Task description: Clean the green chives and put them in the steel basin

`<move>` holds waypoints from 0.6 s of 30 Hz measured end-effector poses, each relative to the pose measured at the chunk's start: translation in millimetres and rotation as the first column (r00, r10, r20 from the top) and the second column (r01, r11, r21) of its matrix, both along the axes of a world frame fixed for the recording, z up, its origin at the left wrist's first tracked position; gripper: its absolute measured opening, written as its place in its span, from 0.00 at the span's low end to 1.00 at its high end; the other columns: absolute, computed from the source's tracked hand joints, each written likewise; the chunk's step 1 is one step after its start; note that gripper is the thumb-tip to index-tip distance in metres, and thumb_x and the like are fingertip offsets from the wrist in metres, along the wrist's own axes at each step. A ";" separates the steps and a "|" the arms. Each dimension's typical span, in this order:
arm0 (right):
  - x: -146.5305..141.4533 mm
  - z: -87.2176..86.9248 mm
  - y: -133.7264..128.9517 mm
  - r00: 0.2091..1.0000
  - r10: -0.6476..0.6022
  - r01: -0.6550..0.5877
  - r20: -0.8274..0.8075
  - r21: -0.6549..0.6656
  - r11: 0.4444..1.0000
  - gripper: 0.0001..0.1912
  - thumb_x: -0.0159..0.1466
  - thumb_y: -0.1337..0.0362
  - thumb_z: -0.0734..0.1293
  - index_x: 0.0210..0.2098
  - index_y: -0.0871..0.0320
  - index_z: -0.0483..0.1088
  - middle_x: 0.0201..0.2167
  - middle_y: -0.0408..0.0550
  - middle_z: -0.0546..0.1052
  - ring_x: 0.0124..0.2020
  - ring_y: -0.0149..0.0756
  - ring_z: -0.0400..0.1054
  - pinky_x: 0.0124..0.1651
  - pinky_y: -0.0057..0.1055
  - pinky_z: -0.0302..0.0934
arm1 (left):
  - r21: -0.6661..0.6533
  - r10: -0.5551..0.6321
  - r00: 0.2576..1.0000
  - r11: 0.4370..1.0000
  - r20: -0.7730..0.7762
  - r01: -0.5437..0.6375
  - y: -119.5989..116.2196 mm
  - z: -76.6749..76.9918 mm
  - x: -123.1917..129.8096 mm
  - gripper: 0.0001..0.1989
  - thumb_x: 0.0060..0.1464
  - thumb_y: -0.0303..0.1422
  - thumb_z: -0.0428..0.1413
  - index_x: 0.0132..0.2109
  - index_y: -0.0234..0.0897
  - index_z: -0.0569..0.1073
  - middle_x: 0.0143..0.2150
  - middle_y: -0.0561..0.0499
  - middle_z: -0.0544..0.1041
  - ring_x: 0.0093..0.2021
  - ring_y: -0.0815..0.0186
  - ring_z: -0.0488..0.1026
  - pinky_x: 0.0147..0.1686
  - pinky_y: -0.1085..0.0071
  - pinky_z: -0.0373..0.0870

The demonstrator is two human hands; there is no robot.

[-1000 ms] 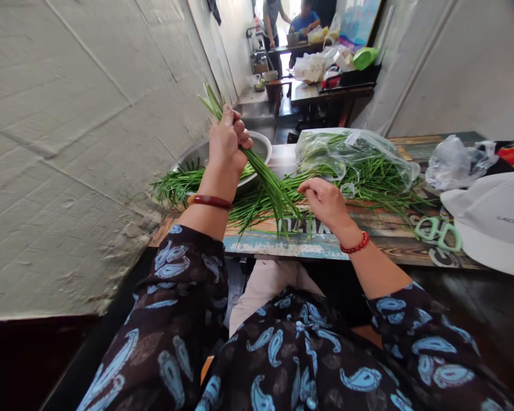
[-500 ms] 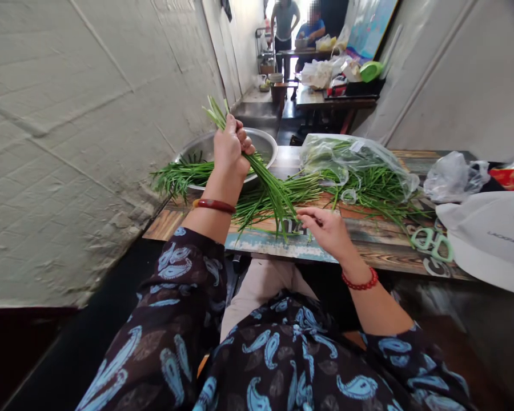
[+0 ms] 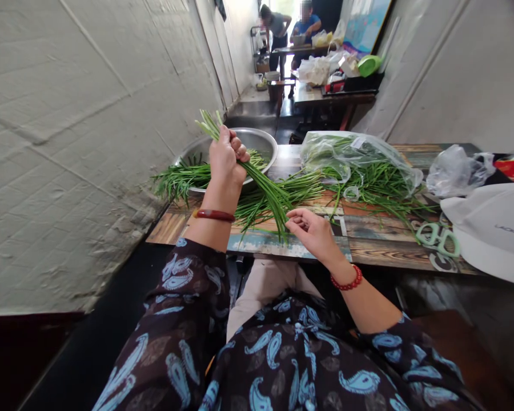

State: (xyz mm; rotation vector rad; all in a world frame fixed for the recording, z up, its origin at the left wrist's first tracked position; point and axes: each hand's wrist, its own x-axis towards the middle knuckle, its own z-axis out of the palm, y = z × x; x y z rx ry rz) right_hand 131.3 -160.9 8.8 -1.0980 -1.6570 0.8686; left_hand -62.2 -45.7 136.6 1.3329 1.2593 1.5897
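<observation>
Many long green stalks [image 3: 184,177] lie at our far left, over the near rim of a metal basin [image 3: 265,137], their leafy ends hanging out beside the wall [image 3: 89,131]. In front of the basin we have our left hand [image 3: 228,157] closed in a fist round a slim bunch [image 3: 263,181], its pale ends jutting up past the thumb and its green ends slanting down to the right. Loose greens [image 3: 306,188] lie beneath and behind it on the table [image 3: 385,235]. At the bunch's lower end we have our right hand [image 3: 314,233], fingers curled, thumb and forefinger close together at the green tips; we cannot tell whether they pinch any. Farther right, a clear bag [image 3: 346,149] partly covers more greens. Then come pale green scissors [image 3: 437,238], a crumpled plastic bag [image 3: 454,171] behind them, and a white cap [image 3: 492,228] at the right edge.
</observation>
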 end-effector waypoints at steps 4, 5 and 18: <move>-1.4 -4.0 0.0 0.997 -0.074 0.074 0.017 -0.001 0.997 0.08 0.60 0.62 0.67 0.37 0.57 0.75 0.29 0.47 0.80 0.29 0.34 0.74 0.36 0.30 0.69 | 0.013 -0.015 1.000 1.000 0.018 0.015 1.3 -3.1 -1.0 0.21 0.56 0.54 0.52 0.26 0.44 0.61 0.14 0.60 0.44 0.17 0.69 0.48 0.20 0.69 0.47; -1.0 -4.1 0.0 0.996 -0.083 0.083 0.025 0.007 0.997 0.08 0.60 0.62 0.66 0.37 0.57 0.75 0.29 0.47 0.79 0.29 0.34 0.74 0.36 0.31 0.68 | 0.010 -0.011 1.000 1.000 0.013 0.011 0.7 -3.2 -0.9 0.22 0.56 0.54 0.52 0.26 0.44 0.61 0.14 0.60 0.43 0.17 0.69 0.47 0.20 0.69 0.47; 24.7 -9.8 20.5 0.932 -0.198 0.076 0.303 0.370 0.926 0.15 0.62 0.74 0.58 0.32 0.55 0.75 0.32 0.49 0.76 0.38 0.40 0.70 0.45 0.36 0.64 | -0.048 -0.147 0.989 0.988 -0.032 0.145 -17.2 8.3 13.7 0.22 0.57 0.53 0.53 0.25 0.43 0.63 0.13 0.61 0.38 0.15 0.71 0.47 0.17 0.69 0.43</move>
